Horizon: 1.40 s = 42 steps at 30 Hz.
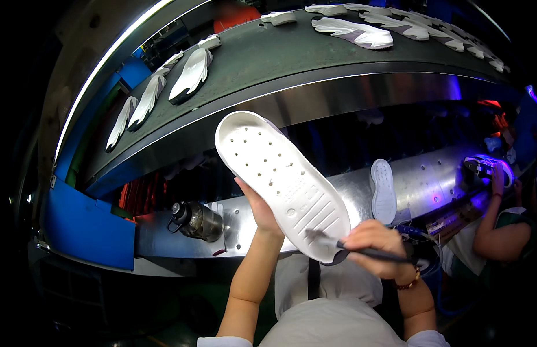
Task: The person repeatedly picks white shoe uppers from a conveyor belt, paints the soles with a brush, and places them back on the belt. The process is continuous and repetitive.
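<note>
The left hand [261, 209] grips the light, bendy white sole [283, 184] under its middle, while the right hand [377, 247] at 4 o'clock pinches a brush [361, 251].

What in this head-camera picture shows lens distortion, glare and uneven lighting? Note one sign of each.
In the head view, the fisheye bends the conveyor belt and its steel edge into an arc; glare streaks that polished steel edge; the corners fall black, while violet light glows at the far right by a co-worker's hand. The white sole in the left hand is brightly lit and sharp; the brush tip looks slightly blurred.
</note>
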Each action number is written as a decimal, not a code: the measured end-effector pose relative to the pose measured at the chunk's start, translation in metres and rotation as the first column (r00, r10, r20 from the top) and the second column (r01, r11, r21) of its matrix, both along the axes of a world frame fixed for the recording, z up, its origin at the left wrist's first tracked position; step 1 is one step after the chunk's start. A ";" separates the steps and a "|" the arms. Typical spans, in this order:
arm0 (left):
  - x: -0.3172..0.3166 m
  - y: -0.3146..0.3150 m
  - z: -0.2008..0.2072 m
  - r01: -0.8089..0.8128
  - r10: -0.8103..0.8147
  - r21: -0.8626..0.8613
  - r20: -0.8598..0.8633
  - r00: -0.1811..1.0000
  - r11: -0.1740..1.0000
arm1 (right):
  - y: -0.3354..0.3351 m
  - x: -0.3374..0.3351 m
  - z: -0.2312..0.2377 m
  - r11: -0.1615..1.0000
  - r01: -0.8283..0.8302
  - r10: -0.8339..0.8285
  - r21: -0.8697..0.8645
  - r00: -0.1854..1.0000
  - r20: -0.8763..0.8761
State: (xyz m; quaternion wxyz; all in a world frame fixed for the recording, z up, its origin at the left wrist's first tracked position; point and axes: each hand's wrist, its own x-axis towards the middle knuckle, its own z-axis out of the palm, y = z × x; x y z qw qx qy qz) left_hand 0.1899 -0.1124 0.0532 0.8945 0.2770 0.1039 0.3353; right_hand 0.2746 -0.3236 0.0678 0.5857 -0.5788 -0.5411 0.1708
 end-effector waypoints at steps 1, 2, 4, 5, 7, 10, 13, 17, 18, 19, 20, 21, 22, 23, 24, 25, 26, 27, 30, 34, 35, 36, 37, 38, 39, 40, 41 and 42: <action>-0.001 0.004 -0.002 -0.003 0.003 0.023 -0.001 1.000 1.000 | -0.001 -0.003 0.003 0.996 -0.093 0.092 0.010 0.991 0.099; -0.001 0.007 -0.001 -0.010 0.010 0.045 0.000 1.000 0.999 | -0.004 -0.006 0.004 0.989 -0.136 0.141 -0.060 0.986 0.085; -0.002 0.009 0.004 -0.020 0.020 0.083 0.002 1.000 0.996 | -0.009 0.007 -0.008 0.970 -0.236 0.242 0.064 0.961 -0.131; 0.000 0.006 0.011 -0.028 0.027 0.098 0.011 1.000 0.995 | -0.008 0.011 -0.014 0.973 -0.193 0.226 0.129 0.913 -0.339; 0.003 -0.002 0.026 -0.053 0.049 0.120 0.034 0.998 0.991 | -0.004 0.012 -0.020 0.983 -0.116 0.174 0.143 0.841 -0.512; 0.004 -0.019 0.043 -0.001 0.000 0.045 0.024 1.000 0.999 | -0.003 0.004 -0.021 0.984 -0.038 0.148 0.174 0.719 -0.679; -0.023 -0.057 0.017 0.113 -0.115 0.022 0.196 0.974 0.993 | -0.002 -0.014 -0.011 0.980 0.017 0.142 0.201 0.649 -0.747; -0.017 -0.074 0.008 0.148 -0.190 0.164 0.286 0.939 0.975 | -0.002 -0.027 -0.008 0.986 0.006 0.109 0.166 0.732 -0.672; -0.019 -0.073 0.005 0.161 -0.201 0.151 0.301 0.932 0.975 | 0.000 -0.031 -0.002 0.992 0.006 0.073 0.125 0.790 -0.608; -0.024 -0.065 -0.007 0.141 -0.167 0.121 0.242 0.956 0.983 | 0.002 -0.032 0.000 0.996 0.024 0.025 0.091 0.866 -0.500; -0.028 -0.056 -0.018 0.120 -0.135 0.092 0.180 0.974 0.989 | 0.002 -0.035 0.001 0.995 0.059 -0.027 0.077 0.932 -0.362; -0.030 -0.052 -0.021 0.091 -0.099 0.075 0.120 0.988 0.993 | 0.003 -0.038 0.001 0.992 0.097 -0.078 0.076 0.973 -0.217; -0.030 -0.052 -0.021 0.072 -0.078 0.049 0.128 0.989 0.996 | 0.004 -0.043 0.005 0.987 0.097 -0.082 0.125 0.990 -0.117; -0.029 -0.054 -0.019 0.055 -0.058 0.023 0.135 0.989 0.998 | 0.004 -0.044 0.006 0.988 0.027 -0.009 0.150 0.993 -0.118; -0.029 -0.049 -0.027 0.056 -0.059 0.023 0.142 0.988 0.998 | 0.003 -0.044 0.007 0.985 -0.042 0.062 0.167 0.991 -0.115; -0.028 -0.044 -0.034 0.060 -0.063 0.025 0.148 0.987 0.998 | 0.004 -0.041 0.012 0.969 -0.116 0.144 0.216 0.982 -0.119; -0.027 -0.039 -0.042 0.063 -0.067 0.028 0.155 0.986 0.998 | 0.004 -0.037 0.011 0.977 -0.051 0.080 0.209 0.987 -0.136; -0.027 -0.035 -0.046 0.083 -0.090 0.066 0.111 0.990 0.994 | 0.001 -0.031 0.008 0.979 0.021 0.011 0.200 0.988 -0.154; -0.023 -0.037 -0.048 0.100 -0.107 0.099 0.069 0.992 0.990 | 0.008 -0.026 0.004 0.986 0.078 -0.060 0.150 0.991 -0.121; -0.017 -0.035 -0.038 0.184 -0.198 0.132 0.101 0.975 0.974 | 0.009 -0.026 0.016 0.943 -0.271 0.295 0.194 0.949 -0.107; -0.016 -0.033 -0.040 0.181 -0.197 0.139 0.108 0.974 0.974 | 0.009 -0.022 0.016 0.942 -0.270 0.301 0.200 0.943 -0.144; -0.016 -0.032 -0.041 0.176 -0.194 0.149 0.116 0.974 0.973 | 0.006 -0.017 0.014 0.940 -0.272 0.310 0.207 0.934 -0.178; -0.016 -0.032 -0.039 0.184 -0.202 0.160 0.102 0.974 0.970 | 0.002 -0.014 0.009 0.970 -0.162 0.215 0.182 0.921 -0.326; -0.017 -0.033 -0.035 0.192 -0.209 0.170 0.089 0.974 0.967 | 0.006 -0.006 0.010 0.979 -0.155 0.187 0.135 0.946 -0.266; -0.016 -0.034 -0.033 0.211 -0.227 0.178 0.073 0.971 0.961 | 0.009 0.003 0.011 0.986 -0.143 0.158 0.088 0.966 -0.203; -0.016 -0.034 -0.030 0.226 -0.241 0.187 0.059 0.969 0.956 | 0.012 0.008 0.012 0.974 -0.214 0.222 0.069 0.964 -0.146; -0.016 -0.035 -0.028 0.247 -0.260 0.196 0.044 0.965 0.949 | 0.014 0.013 0.012 0.957 -0.285 0.289 0.048 0.953 -0.093; -0.016 -0.034 -0.026 0.267 -0.279 0.204 0.031 0.960 0.942 | 0.013 0.017 0.015 0.926 -0.376 0.377 0.038 0.923 -0.069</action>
